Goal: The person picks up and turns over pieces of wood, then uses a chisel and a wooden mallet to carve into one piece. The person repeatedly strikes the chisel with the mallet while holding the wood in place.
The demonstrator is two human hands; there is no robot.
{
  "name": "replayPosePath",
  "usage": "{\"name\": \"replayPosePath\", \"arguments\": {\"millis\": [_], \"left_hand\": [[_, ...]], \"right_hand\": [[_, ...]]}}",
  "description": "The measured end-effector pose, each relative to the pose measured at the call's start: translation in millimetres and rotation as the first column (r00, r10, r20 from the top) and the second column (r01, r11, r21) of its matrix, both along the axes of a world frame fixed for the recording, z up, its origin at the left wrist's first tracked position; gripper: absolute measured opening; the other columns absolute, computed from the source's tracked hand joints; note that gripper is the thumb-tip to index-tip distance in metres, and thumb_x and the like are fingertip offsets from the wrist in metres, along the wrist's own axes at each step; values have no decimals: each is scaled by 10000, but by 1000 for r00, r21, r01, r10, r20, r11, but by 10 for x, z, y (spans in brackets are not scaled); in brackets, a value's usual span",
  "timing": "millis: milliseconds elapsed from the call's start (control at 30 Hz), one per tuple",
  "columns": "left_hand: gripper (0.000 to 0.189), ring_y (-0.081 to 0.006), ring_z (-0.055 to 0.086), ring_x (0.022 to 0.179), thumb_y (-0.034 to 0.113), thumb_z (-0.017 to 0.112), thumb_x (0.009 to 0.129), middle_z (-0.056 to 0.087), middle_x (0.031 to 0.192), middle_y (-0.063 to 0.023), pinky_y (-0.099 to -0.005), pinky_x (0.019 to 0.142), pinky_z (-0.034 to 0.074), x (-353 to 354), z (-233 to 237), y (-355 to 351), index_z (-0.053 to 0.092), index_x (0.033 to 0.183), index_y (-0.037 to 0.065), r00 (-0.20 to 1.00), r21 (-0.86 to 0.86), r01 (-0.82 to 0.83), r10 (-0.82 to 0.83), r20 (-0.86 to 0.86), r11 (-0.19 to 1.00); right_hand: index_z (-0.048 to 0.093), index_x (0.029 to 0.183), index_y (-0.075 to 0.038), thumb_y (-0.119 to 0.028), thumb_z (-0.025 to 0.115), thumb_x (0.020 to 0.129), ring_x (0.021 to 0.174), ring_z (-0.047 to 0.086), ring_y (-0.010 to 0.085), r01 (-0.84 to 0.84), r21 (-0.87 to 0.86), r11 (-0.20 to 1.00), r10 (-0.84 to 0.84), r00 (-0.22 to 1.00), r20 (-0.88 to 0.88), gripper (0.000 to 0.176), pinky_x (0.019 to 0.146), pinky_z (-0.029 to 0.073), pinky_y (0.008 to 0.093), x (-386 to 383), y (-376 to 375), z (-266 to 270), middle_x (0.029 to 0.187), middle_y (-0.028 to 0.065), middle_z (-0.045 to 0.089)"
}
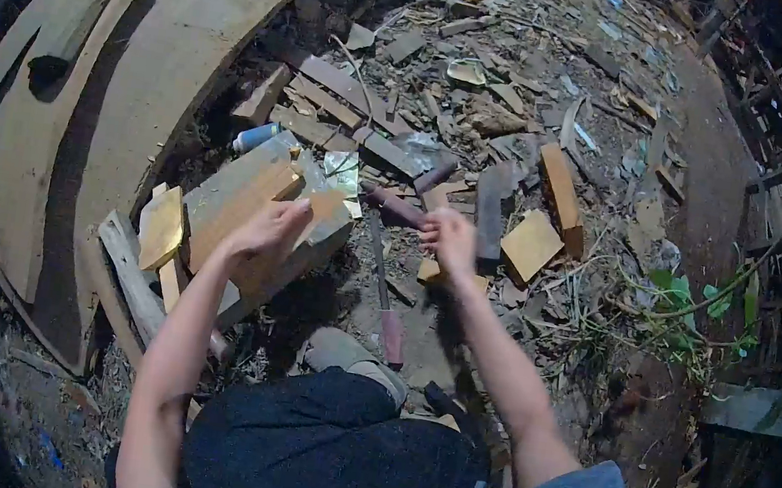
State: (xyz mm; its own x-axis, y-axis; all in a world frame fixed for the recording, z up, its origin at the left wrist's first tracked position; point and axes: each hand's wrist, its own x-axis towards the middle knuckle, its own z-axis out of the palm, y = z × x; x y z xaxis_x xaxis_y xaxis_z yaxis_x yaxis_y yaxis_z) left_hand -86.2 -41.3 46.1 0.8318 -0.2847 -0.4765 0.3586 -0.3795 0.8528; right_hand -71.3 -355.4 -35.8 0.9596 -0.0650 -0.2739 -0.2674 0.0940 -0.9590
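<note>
My left hand [269,229] is over the orange-brown wood [236,209] on a large grey block [303,250]; its fingers are curled, and what they may hold is hidden. To the right, my right hand [451,240] is closed near a short light piece of wood, which meets a dark rounded piece [434,177]; its exact grip is unclear. A dark reddish cylinder [396,207] lies just left of that hand. Below, between my arms, a long tool with a reddish handle [392,336] rests on the ground.
Large curved planks [165,46] lie at left. A yellowish wooden piece [162,228] and a blue-labelled spool [257,137] are by the block. A square wood piece [531,247] and an upright orange block [562,199] stand at right, near a green plant [681,295]. Scraps cover the ground.
</note>
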Motion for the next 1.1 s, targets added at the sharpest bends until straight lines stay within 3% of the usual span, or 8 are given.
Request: {"name": "replayPosePath", "arguments": {"millis": [100,200,333,433,633,733,800,1100], "left_hand": [[454,-142,530,634,460,463,982,560,696,-12,-304,578,432,64,-162,257,565,924,21,993,240,-22,-8,121,971],[389,-210,586,749,398,479,983,632,828,-103,-349,664,459,-10,-48,291,617,1025,36,929,482,-43,-143,343,875],[348,-335,625,909,345,527,958,649,955,-206,-413,785,474,-93,-116,245,585,1091,29,910,608,-32,-228,346,793],[411,-414,625,939,399,550,939,654,980,-243,-467,787,480,-137,-192,262,566,1135,38,890,592,-40,-241,387,805],[331,-373,628,982,311,535,948,650,1025,-220,-432,831,480,-184,-158,257,560,1144,45,904,559,-79,-177,389,826],[399,-404,628,957,380,562,930,654,1002,-238,-447,809,485,-193,-147,192,567,1130,35,916,536,-107,-127,381,837],[402,-401,632,932,383,560,930,658,967,-233,-454,799,481,-188,-136,191,565,1136,37,906,571,-125,-140,398,811],[516,-399,631,920,478,548,917,657,961,-235,-467,807,484,-363,-109,331,501,1226,67,942,599,-50,-161,293,799]], "right_hand": [[616,1048,-4,-207,631,845,1010,575,248,391,-562,729,-142,889,435,287,849,453,375,207,-731,-22,987,169,623],[516,1229,-75,-318,739,746,1143,467,369,444,-894,58,-293,864,410,585,961,394,474,366,-1432,18,1262,149,471],[519,1217,-125,-310,778,692,1195,456,367,383,-922,-54,-277,881,382,613,932,416,496,416,-2054,-187,1250,138,498],[488,1272,-132,-352,770,711,1133,529,370,116,-984,133,-276,958,76,665,949,435,464,559,-2360,-116,1209,165,551],[579,1134,-72,-282,699,778,950,634,321,316,-887,337,-177,946,270,430,821,493,427,594,-2430,67,1020,164,655],[608,1133,-47,-348,640,842,918,647,216,192,-661,725,-160,981,109,420,812,492,369,409,-2255,461,986,136,671],[597,1133,-25,-356,603,872,855,655,161,237,8,971,-237,971,-34,421,741,513,327,301,-2020,625,973,95,666],[516,1185,11,-363,561,879,764,664,238,51,452,891,-4,995,-104,484,626,581,386,37,-1340,802,965,148,639]]}}
